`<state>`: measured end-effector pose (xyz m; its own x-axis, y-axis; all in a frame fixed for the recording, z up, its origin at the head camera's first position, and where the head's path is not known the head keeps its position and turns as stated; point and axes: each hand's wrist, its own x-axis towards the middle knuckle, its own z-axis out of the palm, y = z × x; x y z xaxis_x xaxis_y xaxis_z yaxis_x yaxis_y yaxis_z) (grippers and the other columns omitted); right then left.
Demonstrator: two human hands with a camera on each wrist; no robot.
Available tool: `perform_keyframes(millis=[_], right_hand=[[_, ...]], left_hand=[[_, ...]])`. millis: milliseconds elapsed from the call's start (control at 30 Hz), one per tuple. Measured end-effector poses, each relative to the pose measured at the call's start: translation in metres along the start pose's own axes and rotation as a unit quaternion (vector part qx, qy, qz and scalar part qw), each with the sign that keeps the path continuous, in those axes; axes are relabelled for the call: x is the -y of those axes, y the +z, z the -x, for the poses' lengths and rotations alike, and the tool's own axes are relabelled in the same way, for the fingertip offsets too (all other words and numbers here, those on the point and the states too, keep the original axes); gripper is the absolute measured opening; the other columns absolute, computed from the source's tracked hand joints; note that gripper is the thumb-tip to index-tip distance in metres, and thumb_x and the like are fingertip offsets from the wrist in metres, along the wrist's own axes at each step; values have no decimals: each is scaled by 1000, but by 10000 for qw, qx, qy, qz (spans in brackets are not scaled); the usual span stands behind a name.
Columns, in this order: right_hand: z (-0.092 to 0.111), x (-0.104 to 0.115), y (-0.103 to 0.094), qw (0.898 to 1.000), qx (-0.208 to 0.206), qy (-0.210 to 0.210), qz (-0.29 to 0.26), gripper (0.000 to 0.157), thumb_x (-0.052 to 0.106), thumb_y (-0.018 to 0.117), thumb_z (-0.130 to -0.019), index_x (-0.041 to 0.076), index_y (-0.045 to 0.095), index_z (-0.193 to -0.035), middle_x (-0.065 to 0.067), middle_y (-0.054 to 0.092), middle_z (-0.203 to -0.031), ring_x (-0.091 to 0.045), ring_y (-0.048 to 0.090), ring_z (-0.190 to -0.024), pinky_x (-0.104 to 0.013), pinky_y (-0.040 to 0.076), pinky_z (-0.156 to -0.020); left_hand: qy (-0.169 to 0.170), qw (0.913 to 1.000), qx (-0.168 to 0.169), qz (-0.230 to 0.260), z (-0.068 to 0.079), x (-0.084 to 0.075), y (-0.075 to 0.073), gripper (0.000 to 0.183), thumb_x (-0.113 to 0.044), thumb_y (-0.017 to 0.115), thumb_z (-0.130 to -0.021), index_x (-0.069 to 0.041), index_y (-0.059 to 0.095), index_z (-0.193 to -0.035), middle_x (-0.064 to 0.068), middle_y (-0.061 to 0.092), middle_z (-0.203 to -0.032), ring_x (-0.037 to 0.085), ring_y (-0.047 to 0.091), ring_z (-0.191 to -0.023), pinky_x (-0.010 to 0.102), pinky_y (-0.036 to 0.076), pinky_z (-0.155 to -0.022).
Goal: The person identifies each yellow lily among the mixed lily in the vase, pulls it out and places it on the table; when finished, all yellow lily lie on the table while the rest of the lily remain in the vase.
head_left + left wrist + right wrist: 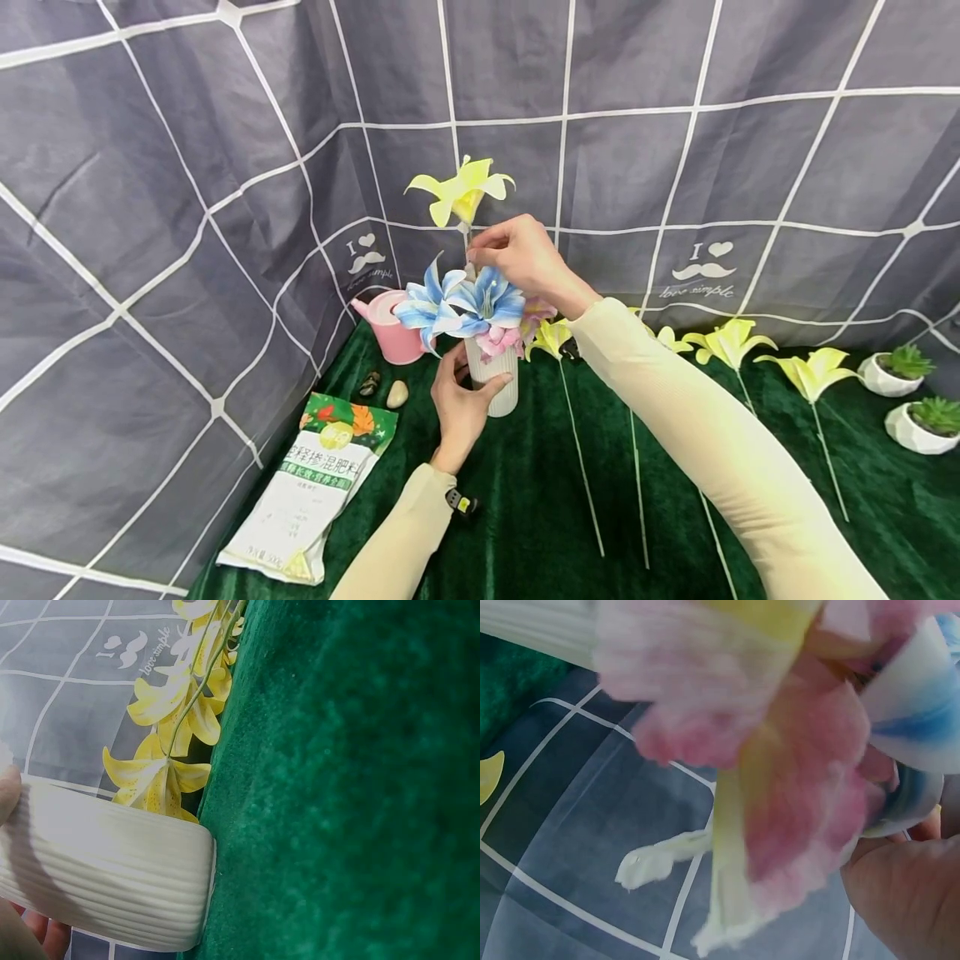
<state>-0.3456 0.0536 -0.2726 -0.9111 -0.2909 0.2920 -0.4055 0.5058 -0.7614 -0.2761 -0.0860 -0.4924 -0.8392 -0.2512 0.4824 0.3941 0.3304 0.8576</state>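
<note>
A ribbed white vase (497, 387) stands upright on green cloth, my left hand (461, 404) gripping it with the thumb across its front. Blue-and-white lilies (480, 302) and pink flowers (501, 340) fill its mouth. Just above them my right hand (522, 254) pinches the stem of a yellow lily (467, 190), whose bloom rises over the others. The lower end of that stem is hidden behind the blue petals. In the right wrist view a pink flower (802, 780) covers much of the picture, beside part of the right hand (907, 892).
Several yellow lilies (813, 375) lie to the right, partly under my right arm. Two potted succulents (922, 429) stand at the far right. On the left are a pink watering can (397, 329), two stones (397, 394) and a fertilizer bag (307, 492). A grey checked curtain (615, 167) hangs behind.
</note>
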Motion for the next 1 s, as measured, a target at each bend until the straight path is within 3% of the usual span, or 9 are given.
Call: perform_keyframes(millis=[300,567,767,1000], right_hand=[[1,0,-7,9987,-441,-116,-230,17,22,73,-93,9,79,-101,-8,79,-91,-13,70,-79,-24,53,-70],[7,3,-21,9915,-842,-125,-981,13,15,72,-93,5,78,-99,-7,78,-88,-12,70,-72,-22,56,-69],[17,4,-40,9763,-1201,-270,-1780,12,10,71,-93,1,76,-99,-3,77,-87,-13,71,-73,-24,59,-74],[31,-3,-54,9466,-1812,-372,-2641,9,8,73,-91,1,76,-96,1,75,-83,-11,71,-70,-23,60,-74]], left_hand=[[-79,10000,-8,14,0,0,-1,71,-41,92,-70,-21,59,-130,1,65,-119,18,64,-110,41,56,-97],[-44,10000,1,34,1,0,-1,70,-40,92,-70,-20,60,-129,2,65,-118,17,64,-109,40,56,-97],[-49,10000,23,46,1,-1,0,72,-41,92,-70,-20,60,-130,3,65,-119,18,64,-109,42,56,-97],[80,9999,-60,40,1,2,1,72,-39,93,-69,-19,60,-130,5,66,-117,20,65,-107,43,57,-95]])
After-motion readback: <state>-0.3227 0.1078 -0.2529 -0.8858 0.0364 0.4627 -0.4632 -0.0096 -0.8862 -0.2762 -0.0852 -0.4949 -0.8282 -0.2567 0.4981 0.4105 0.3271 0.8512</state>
